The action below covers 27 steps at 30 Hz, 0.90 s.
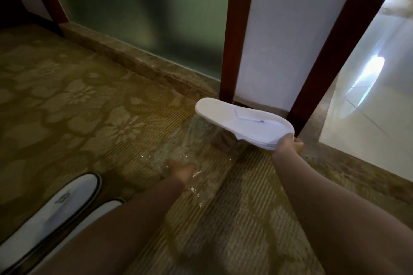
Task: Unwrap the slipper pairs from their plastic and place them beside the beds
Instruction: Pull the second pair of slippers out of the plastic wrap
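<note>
Single head view, angled down, close over carpet (73, 100).

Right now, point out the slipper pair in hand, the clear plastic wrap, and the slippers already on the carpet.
held slipper pair (237, 118): head view, on the white sole's middle.
plastic wrap (196, 140): head view, on the clear film hanging below the heel end.
slippers on the carpet (64, 203): head view, on the upper slipper's white top.

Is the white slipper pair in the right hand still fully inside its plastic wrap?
No: the slipper pair sits bare in the right hand, while the left hand holds the clear plastic wrap below it.
</note>
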Each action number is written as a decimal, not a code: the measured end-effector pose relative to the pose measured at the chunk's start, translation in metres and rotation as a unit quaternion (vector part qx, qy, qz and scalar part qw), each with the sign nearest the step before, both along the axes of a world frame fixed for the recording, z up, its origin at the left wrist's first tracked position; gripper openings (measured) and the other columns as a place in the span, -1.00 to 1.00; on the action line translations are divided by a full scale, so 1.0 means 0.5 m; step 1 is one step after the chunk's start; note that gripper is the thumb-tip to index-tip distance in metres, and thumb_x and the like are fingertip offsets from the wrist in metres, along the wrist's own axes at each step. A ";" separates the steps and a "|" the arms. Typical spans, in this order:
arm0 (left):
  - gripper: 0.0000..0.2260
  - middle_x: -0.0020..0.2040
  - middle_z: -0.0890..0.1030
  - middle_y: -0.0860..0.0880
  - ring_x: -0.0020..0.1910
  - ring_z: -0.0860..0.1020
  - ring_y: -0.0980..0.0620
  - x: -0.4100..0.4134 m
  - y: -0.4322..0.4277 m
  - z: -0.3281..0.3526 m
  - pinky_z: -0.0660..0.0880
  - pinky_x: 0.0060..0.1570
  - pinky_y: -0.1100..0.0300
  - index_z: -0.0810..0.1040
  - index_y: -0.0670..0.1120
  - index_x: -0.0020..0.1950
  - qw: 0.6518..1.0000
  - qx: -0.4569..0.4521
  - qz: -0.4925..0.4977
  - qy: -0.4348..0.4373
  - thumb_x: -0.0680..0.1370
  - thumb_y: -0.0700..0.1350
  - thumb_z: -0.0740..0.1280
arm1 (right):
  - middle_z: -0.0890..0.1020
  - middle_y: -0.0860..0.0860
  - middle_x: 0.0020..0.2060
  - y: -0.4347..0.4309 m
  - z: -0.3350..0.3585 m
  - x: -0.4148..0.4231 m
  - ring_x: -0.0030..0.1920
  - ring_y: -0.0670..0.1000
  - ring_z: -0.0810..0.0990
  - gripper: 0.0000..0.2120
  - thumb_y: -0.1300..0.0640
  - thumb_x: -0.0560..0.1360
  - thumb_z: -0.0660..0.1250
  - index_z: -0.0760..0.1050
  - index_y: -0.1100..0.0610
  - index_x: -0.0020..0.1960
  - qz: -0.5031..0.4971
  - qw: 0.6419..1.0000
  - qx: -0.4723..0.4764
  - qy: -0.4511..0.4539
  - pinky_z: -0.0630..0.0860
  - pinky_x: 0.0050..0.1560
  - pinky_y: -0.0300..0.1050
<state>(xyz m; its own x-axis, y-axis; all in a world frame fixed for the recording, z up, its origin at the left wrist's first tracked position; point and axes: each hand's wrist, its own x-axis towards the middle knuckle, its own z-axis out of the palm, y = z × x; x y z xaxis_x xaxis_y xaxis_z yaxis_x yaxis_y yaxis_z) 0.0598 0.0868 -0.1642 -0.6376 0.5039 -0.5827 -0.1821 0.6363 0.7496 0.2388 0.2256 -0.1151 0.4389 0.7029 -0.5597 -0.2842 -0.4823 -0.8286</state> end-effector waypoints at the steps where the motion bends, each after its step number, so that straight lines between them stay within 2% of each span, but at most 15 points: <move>1: -0.36 0.37 0.35 -0.27 0.31 0.40 -0.23 -0.007 -0.001 0.005 0.43 0.25 -0.09 0.10 -0.23 0.44 1.000 -0.016 -0.002 0.019 0.46 -0.14 0.34 | 0.45 0.19 0.30 -0.003 0.002 -0.001 0.25 0.16 0.45 -0.66 0.08 0.60 0.10 0.32 0.19 0.32 0.009 1.000 0.020 0.002 0.40 0.13 -0.04; 3: -0.33 0.39 0.34 -0.28 0.35 0.36 -0.25 -0.022 -0.005 0.010 0.36 0.32 -0.11 0.12 -0.25 0.44 0.997 -0.031 -0.014 0.070 0.45 -0.08 0.36 | 0.48 0.18 0.27 0.001 -0.008 -0.006 0.18 0.15 0.47 -0.66 0.08 0.59 0.12 0.35 0.18 0.31 0.025 0.998 0.051 -0.006 0.38 0.07 -0.06; 6: -0.28 0.50 0.17 -0.25 0.46 0.20 -0.24 -0.038 -0.015 0.025 0.20 0.42 -0.11 0.05 -0.21 0.50 0.982 0.015 -0.028 0.186 0.48 0.00 0.33 | 0.53 0.18 0.22 -0.002 -0.006 -0.021 0.01 0.07 0.45 -0.69 0.08 0.56 0.20 0.45 0.18 0.26 0.066 0.992 0.100 -0.030 0.39 0.06 -0.08; 9: -0.27 0.55 0.06 -0.15 0.50 0.11 -0.20 -0.055 -0.022 0.030 0.11 0.45 -0.14 -0.02 -0.09 0.52 0.936 0.051 -0.100 0.333 0.49 0.14 0.25 | 0.58 0.15 0.12 -0.013 -0.002 -0.047 -0.02 0.05 0.47 -0.69 0.06 0.51 0.28 0.52 0.17 0.20 0.120 0.985 0.121 -0.038 0.39 0.02 -0.14; 11: -0.25 0.56 0.03 -0.11 0.52 0.06 -0.16 -0.067 -0.023 0.031 0.05 0.45 -0.12 -0.03 -0.03 0.53 0.907 0.051 -0.166 0.384 0.47 0.24 0.22 | 0.56 0.08 -0.01 -0.020 0.001 -0.069 -0.04 0.04 0.48 -0.70 0.03 0.48 0.34 0.55 0.15 0.14 0.158 0.979 0.123 -0.037 0.39 0.00 -0.15; 13: -0.21 0.55 0.12 -0.12 0.51 0.13 -0.16 -0.079 -0.026 0.033 0.11 0.45 -0.14 0.03 -0.04 0.52 0.908 0.046 -0.214 0.357 0.42 0.30 0.22 | 0.56 0.05 -0.09 -0.029 0.003 -0.098 -0.11 0.03 0.51 -0.79 0.03 0.45 0.37 0.57 0.11 0.02 0.211 0.968 0.129 -0.031 0.39 -0.04 -0.17; 15: -0.18 0.47 0.32 -0.13 0.40 0.35 -0.15 -0.090 -0.031 0.038 0.33 0.35 -0.05 0.17 -0.09 0.48 0.938 0.062 -0.220 0.259 0.36 0.30 0.31 | 0.60 0.04 -0.12 -0.043 0.005 -0.133 -0.18 0.00 0.55 -0.87 0.02 0.43 0.39 0.56 0.06 -0.10 0.284 0.950 0.127 -0.026 0.44 -0.05 -0.14; 17: -0.34 0.29 0.54 -0.11 0.13 0.57 0.02 -0.101 -0.044 0.043 0.52 0.06 0.24 0.41 -0.09 0.34 0.960 0.108 -0.216 0.140 0.35 0.22 0.40 | 0.63 0.06 -0.07 -0.057 0.002 -0.169 -0.10 0.05 0.60 -0.87 -0.01 0.43 0.39 0.57 0.05 -0.18 0.353 0.927 0.124 -0.015 0.53 0.05 -0.04; 18: -0.47 0.17 0.63 -0.07 -0.03 0.61 0.15 -0.107 -0.051 0.046 0.53 -0.13 0.39 0.51 -0.07 0.24 0.963 0.127 -0.220 0.089 0.36 0.17 0.41 | 0.63 0.07 -0.06 -0.064 0.000 -0.186 -0.06 0.07 0.60 -0.86 -0.02 0.43 0.39 0.57 0.04 -0.22 0.372 0.920 0.123 -0.006 0.54 0.11 0.01; 19: -0.56 0.04 0.68 -0.02 -0.16 0.61 0.23 -0.116 -0.058 0.047 0.50 -0.29 0.46 0.58 -0.06 0.15 0.965 0.142 -0.215 0.052 0.37 0.14 0.42 | 0.63 0.07 -0.05 -0.071 0.000 -0.204 -0.06 0.08 0.61 -0.85 -0.03 0.43 0.39 0.57 0.02 -0.25 0.383 0.915 0.124 -0.004 0.54 0.13 0.02; 21: -0.65 -0.18 0.67 0.08 -0.26 0.60 0.23 -0.131 -0.072 0.046 0.48 -0.41 0.46 0.64 -0.10 0.05 0.971 0.157 -0.176 0.024 0.39 0.10 0.43 | 0.61 0.06 -0.03 -0.081 -0.001 -0.231 -0.08 0.07 0.60 -0.85 -0.05 0.43 0.38 0.55 0.02 -0.22 0.392 0.911 0.127 -0.015 0.54 0.08 -0.02; 22: -0.70 -0.24 0.65 0.11 -0.29 0.59 0.21 -0.142 -0.078 0.046 0.47 -0.45 0.45 0.65 -0.10 -0.03 0.974 0.162 -0.152 0.034 0.39 0.08 0.43 | 0.61 0.08 0.01 -0.086 -0.002 -0.244 -0.05 0.08 0.60 -0.84 -0.06 0.43 0.38 0.55 0.03 -0.13 0.396 0.909 0.128 -0.011 0.53 0.07 -0.02; 24: -0.75 -0.28 0.64 0.10 -0.30 0.59 0.18 -0.160 -0.088 0.046 0.47 -0.47 0.42 0.63 -0.10 -0.11 0.977 0.175 -0.101 0.067 0.39 0.07 0.44 | 0.60 0.11 0.05 -0.093 -0.008 -0.266 -0.04 0.11 0.59 -0.67 -0.05 0.42 0.39 0.48 0.09 0.09 0.414 0.903 0.117 0.015 0.53 -0.02 -0.03; 25: -0.73 -0.26 0.64 0.07 -0.27 0.59 0.14 -0.169 -0.091 0.047 0.49 -0.42 0.38 0.63 -0.12 -0.07 0.979 0.181 -0.063 0.073 0.39 0.06 0.44 | 0.61 0.09 0.01 -0.099 -0.010 -0.275 -0.10 0.08 0.59 -0.61 -0.04 0.41 0.41 0.42 0.09 0.14 0.427 0.898 0.106 0.023 0.53 -0.11 -0.08; 27: -0.63 -0.13 0.64 -0.04 -0.15 0.60 -0.01 -0.186 -0.095 0.049 0.53 -0.19 0.21 0.59 -0.18 0.07 0.980 0.186 0.026 0.068 0.40 0.05 0.43 | 0.60 0.02 -0.13 -0.111 -0.013 -0.291 -0.26 -0.01 0.60 -0.64 0.01 0.38 0.45 0.37 0.05 0.06 0.465 0.880 0.091 0.031 0.50 -0.28 -0.16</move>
